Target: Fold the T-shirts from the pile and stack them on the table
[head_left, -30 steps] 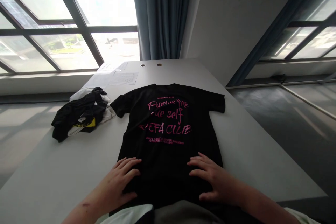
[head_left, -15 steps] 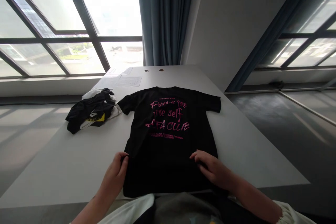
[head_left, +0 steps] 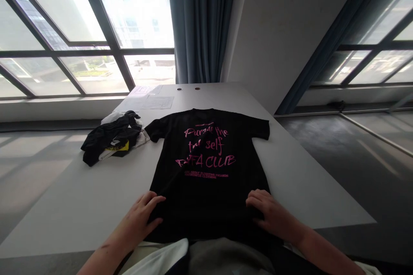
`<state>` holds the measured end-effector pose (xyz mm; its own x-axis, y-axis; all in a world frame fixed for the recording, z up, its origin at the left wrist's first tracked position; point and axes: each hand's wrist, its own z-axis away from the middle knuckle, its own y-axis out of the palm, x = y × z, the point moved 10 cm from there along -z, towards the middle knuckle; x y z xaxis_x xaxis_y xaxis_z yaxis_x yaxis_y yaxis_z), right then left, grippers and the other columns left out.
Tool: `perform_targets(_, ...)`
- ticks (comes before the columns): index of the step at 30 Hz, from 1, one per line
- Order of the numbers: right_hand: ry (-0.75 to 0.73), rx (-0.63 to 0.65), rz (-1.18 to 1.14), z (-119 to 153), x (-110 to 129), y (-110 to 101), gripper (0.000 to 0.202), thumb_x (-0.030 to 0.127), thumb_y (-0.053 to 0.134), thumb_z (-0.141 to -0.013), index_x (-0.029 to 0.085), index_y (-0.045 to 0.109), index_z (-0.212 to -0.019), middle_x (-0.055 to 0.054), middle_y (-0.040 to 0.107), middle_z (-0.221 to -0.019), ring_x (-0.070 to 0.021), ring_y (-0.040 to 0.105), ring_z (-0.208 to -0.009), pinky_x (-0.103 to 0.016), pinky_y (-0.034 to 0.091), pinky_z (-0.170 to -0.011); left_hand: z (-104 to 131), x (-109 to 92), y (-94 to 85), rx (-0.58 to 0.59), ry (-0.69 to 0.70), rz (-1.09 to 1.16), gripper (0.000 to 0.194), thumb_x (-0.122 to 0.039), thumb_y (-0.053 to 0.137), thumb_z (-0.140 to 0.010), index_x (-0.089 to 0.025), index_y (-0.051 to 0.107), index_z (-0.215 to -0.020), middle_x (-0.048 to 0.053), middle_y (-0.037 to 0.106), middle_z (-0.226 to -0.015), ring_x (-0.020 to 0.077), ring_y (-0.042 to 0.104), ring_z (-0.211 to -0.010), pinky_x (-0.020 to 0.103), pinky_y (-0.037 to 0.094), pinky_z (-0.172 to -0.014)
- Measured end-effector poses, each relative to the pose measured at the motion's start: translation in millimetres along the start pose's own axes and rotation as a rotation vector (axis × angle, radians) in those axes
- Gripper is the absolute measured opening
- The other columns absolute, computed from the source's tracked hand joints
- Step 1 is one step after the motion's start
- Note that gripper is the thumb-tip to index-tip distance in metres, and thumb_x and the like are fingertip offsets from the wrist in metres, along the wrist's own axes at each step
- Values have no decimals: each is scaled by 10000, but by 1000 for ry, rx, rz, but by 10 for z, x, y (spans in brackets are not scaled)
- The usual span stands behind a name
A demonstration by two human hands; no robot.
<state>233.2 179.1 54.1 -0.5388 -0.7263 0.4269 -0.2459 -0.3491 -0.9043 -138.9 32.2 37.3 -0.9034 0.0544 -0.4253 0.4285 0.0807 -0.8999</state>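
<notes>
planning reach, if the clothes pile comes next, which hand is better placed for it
Probably the left hand: it is at the side of the shirt nearer the pile. The right hand is at the opposite side, farther off.

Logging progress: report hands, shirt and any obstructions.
Left hand, right hand at opposite sides of black T-shirt. Pink lettering up. Clothes pile close beside left sleeve.

The black T-shirt (head_left: 209,195) is creasing over some letters of its pink print (head_left: 206,145), papers (head_left: 158,102) beyond the T-shirt are bearing marks too small to read, piled clothes (head_left: 109,135) left of the T-shirt are hiding one another, blue curtain (head_left: 203,21) beyond the T-shirt is running past the top edge.
</notes>
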Motion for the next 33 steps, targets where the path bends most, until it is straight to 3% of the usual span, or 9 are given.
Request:
perform_targets(4, 60, -124, 90, 141, -274, -169, 295, -24, 485, -743, 228, 577, -866, -72, 657, -975, -245, 604, -907, -398, 497, -846, 53, 111, -46, 77, 8, -18, 556, -155, 721, -789, -343, 666, -1309, 65, 618, -1368, 286, 667, -1232, 419, 577, -1073)
perform_targets(8, 130, -169, 93, 311, -484, -429, 286, -11, 461, -711, 244, 541, -813, -69, 647, -959, -250, 607, -914, -381, 501, -820, 84, 116, -123, 117, -4, -31, 684, 8, 584, -709, -339, 676, -1291, 50, 608, -1420, 267, 642, -1287, 406, 549, -1117)
perform_targets(12, 155, 1, 53, 432, -516, -513, 266, 17, 472, -667, 245, 538, -787, -44, 642, -904, -227, 604, -846, -353, 485, -775, 95, 10, -208, 176, -31, -2, 737, 53, 484, -600, -307, 700, -1206, 35, 604, -1453, 246, 595, -1351, 398, 491, -1173)
perform_targets(17, 154, 252, -21, 549, -546, -334, 262, 34, 475, -630, 227, 607, -749, -37, 677, -902, -210, 650, -871, -334, 483, -804, 187, -150, -204, 417, -68, 56, 622, 19, 453, -557, -274, 710, -1041, 15, 695, -1314, 216, 633, -1266, 345, 483, -1113)
perform_targets(20, 161, 359, -71, 571, -582, -238, 296, 52, 486, -651, 223, 698, -765, -43, 726, -950, -221, 682, -937, -347, 497, -873, 228, -221, -272, 502, -96, 89, 535, -17, 475, -618, -274, 714, -1022, 14, 716, -1263, 212, 652, -1210, 318, 479, -1067)
perform_targets(22, 190, 397, -53, 522, -610, -256, 291, 72, 494, -697, 227, 730, -768, -48, 740, -940, -227, 690, -924, -356, 502, -877, 203, -239, -330, 530, -117, 75, 375, -101, 516, -754, -278, 717, -1016, 18, 739, -1163, 217, 682, -1107, 314, 499, -996)
perform_targets(24, 204, 379, 28, 377, -610, -363, 271, 96, 502, -751, 230, 736, -766, -53, 734, -906, -228, 684, -877, -357, 500, -839, 98, -250, -381, 532, -118, 23, 197, -265, 533, -899, -275, 709, -986, 18, 746, -1033, 212, 698, -960, 308, 513, -881)
perform_targets(27, 133, 257, 162, -44, -475, -594, 260, 128, 509, -830, 224, 749, -848, -72, 723, -947, -225, 668, -870, -353, 501, -827, -267, -356, -453, 441, -39, -83, 240, -432, 519, -982, -265, 692, -981, 24, 739, -976, 208, 687, -882, 310, 496, -789)
perform_targets(33, -51, 20, 222, -1168, -86, -641, 415, 317, 574, -962, 202, 721, -1333, -147, 658, -1384, -301, 606, -1274, -423, 459, -1131, -1360, -906, -313, 196, 208, -245, 240, -387, 537, -1019, -241, 721, -1069, 69, 733, -1094, 242, 687, -1036, 377, 507, -960)
